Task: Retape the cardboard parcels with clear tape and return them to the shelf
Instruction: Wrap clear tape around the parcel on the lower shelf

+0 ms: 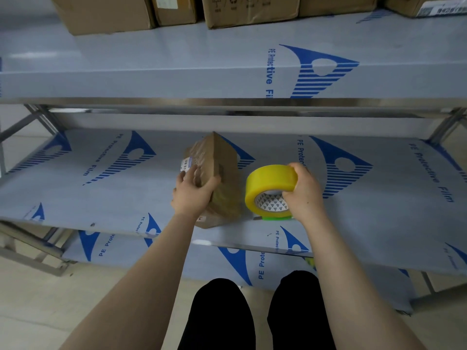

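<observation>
1. I am seeing the left fingers (188,173) lying spread on the parcel's taped, labelled face. The thumb is curling over the adjoining plain face, so together they are pinching the parcel's upper edge.
2. The right fingers (297,170) are curling, pressed together, over the outer rim of the tape roll, with the thumb reaching in toward its core.
3. The left hand (193,195) is gripping the parcel from the near side. The right hand (304,193) is gripping the roll from its right side.
4. The parcel (219,162), brown cardboard under glossy clear tape, is standing on the middle shelf, tipped up so that one ridge is pointing upward. A white barcode label (185,165) is showing on its left face.
5. The tape roll (270,180), yellowish with a white patterned core, is standing on edge just beside the parcel, to its right. A green object (276,218) is showing beneath the roll at the shelf's front; I cannot tell what it is.
6. The middle shelf (101,198) is wearing blue-printed protective film. The upper shelf (177,59) is carrying several cardboard boxes (101,13) along its back. A lower shelf (252,269) is showing below.
7. The person's legs (222,317), in black, are standing before the shelving.
</observation>
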